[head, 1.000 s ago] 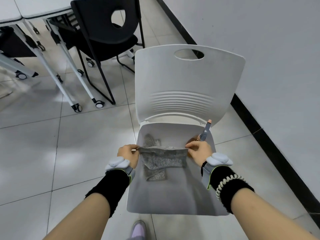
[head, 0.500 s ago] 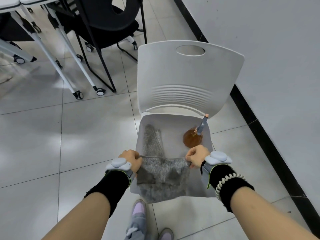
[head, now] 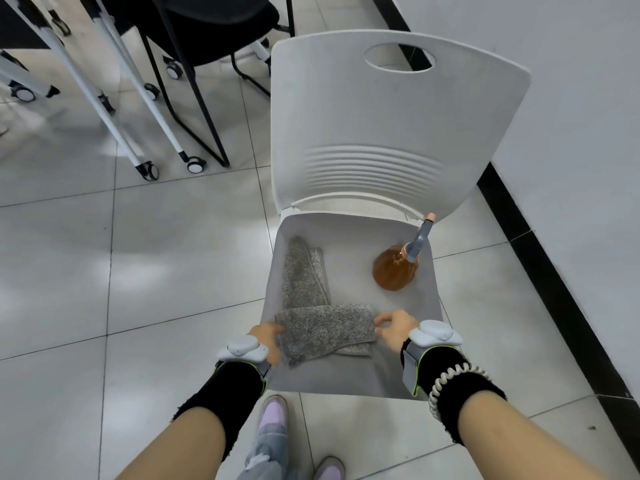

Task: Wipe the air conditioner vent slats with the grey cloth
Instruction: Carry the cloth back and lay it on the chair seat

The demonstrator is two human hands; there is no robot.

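The grey cloth [head: 325,329] lies folded into a wide band across the front of a white chair seat [head: 349,379]. My left hand [head: 267,337] holds its left end; the hand is blurred. At the right end, the thumb and forefinger of my right hand [head: 394,329] pinch the cloth's edge. A second strip of grey cloth [head: 304,271] runs back along the left of the seat and touches the folded band. No air conditioner vent is in view.
A round bottle of amber liquid [head: 394,271] with a grey spray head sits at the seat's back right. The white backrest [head: 381,126] rises behind. A wall with black skirting [head: 554,299] runs on the right. Black chair and table legs on castors [head: 194,164] stand far left. My shoes [head: 273,414] are below.
The cloth was held up by its top corners and hung over the seat's front edge. Now it lies folded flat on the seat, with my hands lower at its two ends.
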